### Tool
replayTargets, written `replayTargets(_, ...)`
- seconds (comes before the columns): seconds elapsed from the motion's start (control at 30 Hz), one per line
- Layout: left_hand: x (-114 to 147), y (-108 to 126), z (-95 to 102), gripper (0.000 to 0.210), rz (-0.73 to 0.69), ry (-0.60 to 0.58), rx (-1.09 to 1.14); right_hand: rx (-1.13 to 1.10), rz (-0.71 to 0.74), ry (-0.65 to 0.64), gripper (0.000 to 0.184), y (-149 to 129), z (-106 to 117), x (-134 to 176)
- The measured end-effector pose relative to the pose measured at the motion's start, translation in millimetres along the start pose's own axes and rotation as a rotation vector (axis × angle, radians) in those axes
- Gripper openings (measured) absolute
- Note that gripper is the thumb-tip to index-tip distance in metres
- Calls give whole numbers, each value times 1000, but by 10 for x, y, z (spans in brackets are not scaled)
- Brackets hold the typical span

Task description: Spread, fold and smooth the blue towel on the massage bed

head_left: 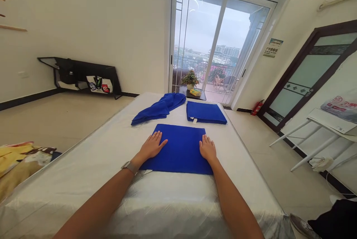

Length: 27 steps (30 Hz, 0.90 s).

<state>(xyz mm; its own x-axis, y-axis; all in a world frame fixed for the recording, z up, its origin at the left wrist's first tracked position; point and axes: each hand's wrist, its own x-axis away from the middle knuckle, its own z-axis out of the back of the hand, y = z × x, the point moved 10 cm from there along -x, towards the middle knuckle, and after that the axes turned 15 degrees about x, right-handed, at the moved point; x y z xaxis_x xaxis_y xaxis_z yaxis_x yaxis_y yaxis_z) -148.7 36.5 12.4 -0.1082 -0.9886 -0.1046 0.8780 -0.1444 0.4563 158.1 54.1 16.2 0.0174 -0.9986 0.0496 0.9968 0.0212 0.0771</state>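
Observation:
A blue cloth [178,149], folded into a flat rectangle, lies in front of me on a mattress [92,161] under clear plastic. My left hand [152,145] rests flat on its left edge, fingers stretched out and thumb apart. On the right edge lies my right hand [208,148], also flat with its fingers extended. Beyond them, to the right, sits a neat stack of folded blue cloths [205,112] with white tags at its near edge. Farther left, more blue cloth [160,109] lies in a loose, crumpled heap.
Past the mattress, a small dark table holds a potted plant [190,78] and a yellow packet [195,92]. A black rack [86,73] stands along the left wall. At right are a white table [331,122] and a fire extinguisher [257,107]. Yellow and brown fabric [23,166] lies at left.

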Motion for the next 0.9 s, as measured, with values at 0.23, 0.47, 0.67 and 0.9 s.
replayTargets(0.23, 3, 26, 18, 92, 9, -31, 10, 53, -19, -5, 61, -25, 113, 27)
replayTargets(0.47, -18, -13, -12, 90, -10, -10, 1, 79, 26, 36, 61, 12, 143, 343)
replayTargets(0.67, -25, -19, -28, 88, -19, -8, -11, -12, 30, 21, 64, 48, 30, 563)
replayTargets(0.9, 46, -85, 134, 91, 54, 75, -118, -62, 39, 26, 64, 41, 17, 538)
